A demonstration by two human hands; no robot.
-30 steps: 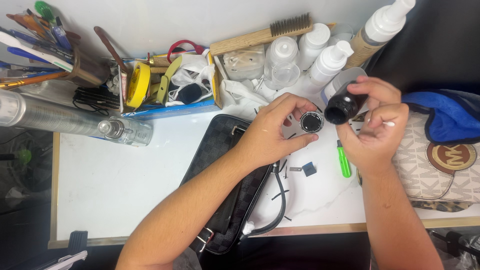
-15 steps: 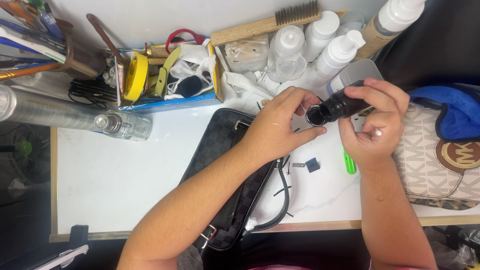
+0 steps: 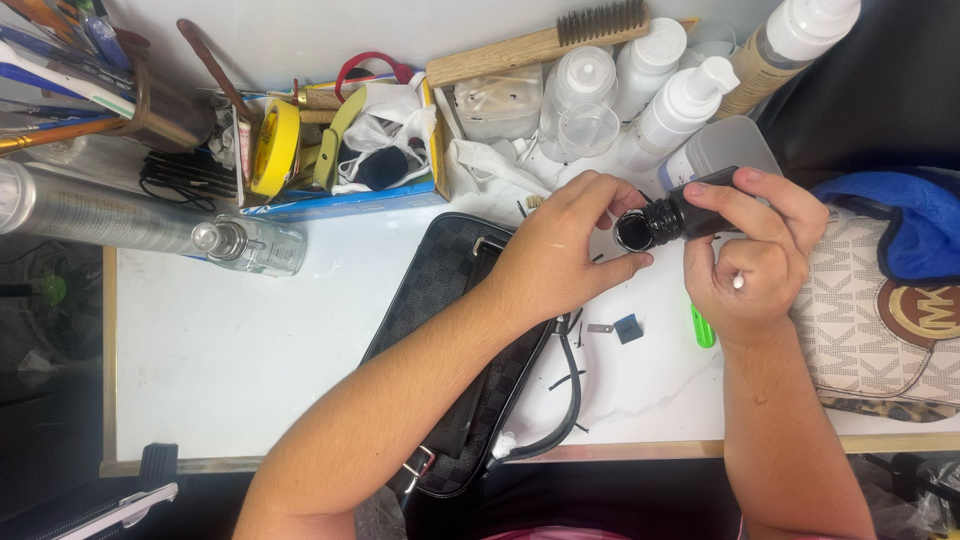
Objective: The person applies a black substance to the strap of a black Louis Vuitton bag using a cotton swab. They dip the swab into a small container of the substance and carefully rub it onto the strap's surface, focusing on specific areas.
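The right hand is closed around a small black bottle, tipped sideways above the white bench with its open mouth facing left. The left hand curls at that mouth, fingertips pinched at the rim; whatever they hold is hidden. A dark checkered bag lies under the left forearm. White plastic bottles crowd behind. A patterned handbag is cut off on the right.
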